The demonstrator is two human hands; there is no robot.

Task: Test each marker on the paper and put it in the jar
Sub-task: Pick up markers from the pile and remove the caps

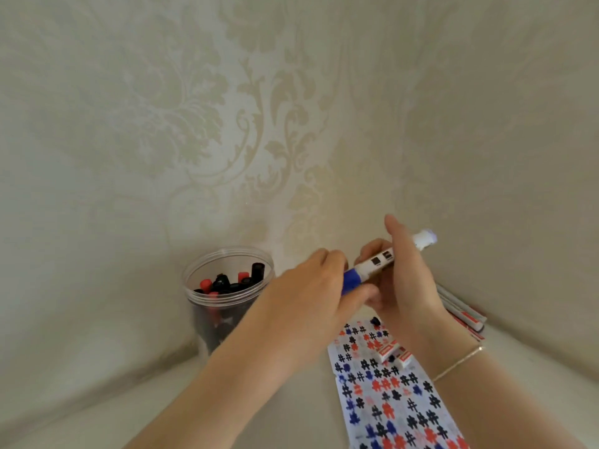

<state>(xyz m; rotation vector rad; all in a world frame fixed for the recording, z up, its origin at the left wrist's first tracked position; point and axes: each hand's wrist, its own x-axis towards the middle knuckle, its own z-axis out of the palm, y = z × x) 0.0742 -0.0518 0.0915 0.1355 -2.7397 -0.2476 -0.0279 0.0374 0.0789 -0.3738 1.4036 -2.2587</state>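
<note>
Item: blue marker [372, 267], being handled above the paper [389, 393].
My right hand [402, 273] is gripping the barrel while my left hand [311, 286] fingers are pinching its cap, jar [207, 306] waiting beside.

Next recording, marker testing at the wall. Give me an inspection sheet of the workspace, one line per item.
Surface: pale table set against the wall.
Job's things: blue marker held in the air; paper covered in black, red and blue marks; clear jar holding black- and red-capped markers.
Clutter: loose markers by the wall, small white pieces on the paper.
Grippers: left hand grips the blue cap end; right hand holds the barrel.
Cables: nothing seen.
Surroundings: patterned wallpaper.
</note>
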